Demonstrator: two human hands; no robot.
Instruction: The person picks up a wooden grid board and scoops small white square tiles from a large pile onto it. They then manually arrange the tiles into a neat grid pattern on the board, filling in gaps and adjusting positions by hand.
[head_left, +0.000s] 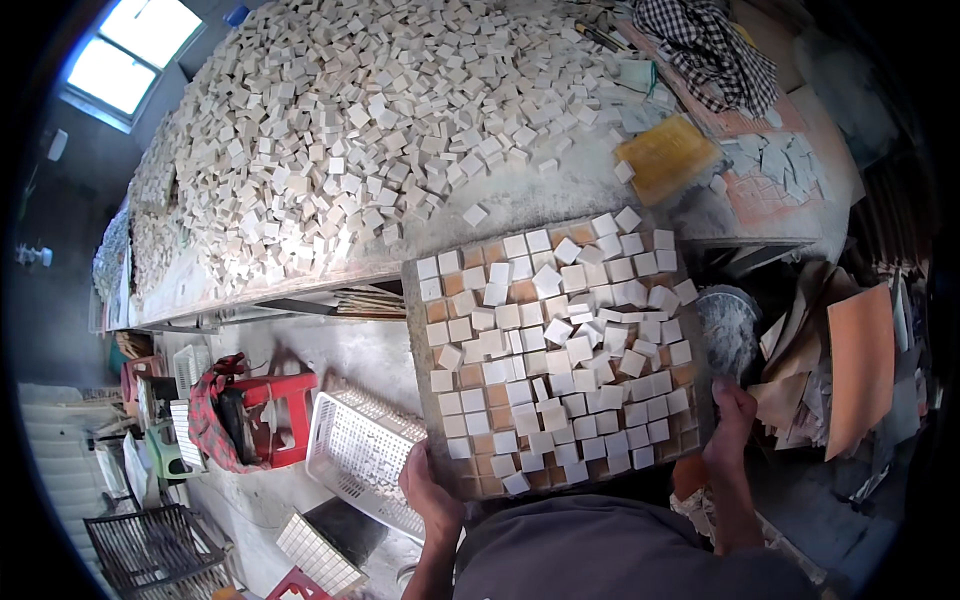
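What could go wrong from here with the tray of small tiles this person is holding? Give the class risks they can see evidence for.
Spilling: many tiles lie crooked or overlapping on the tray, so a tilt might slide some off.

Tipping: the left hand and right hand grip near the body-side corners, so the far end could dip.

Stray pieces: dropped tiles might land in the white basket below.

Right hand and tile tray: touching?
Touching. The head view shows the right hand gripping the tile tray at its right edge, thumb against the rim.
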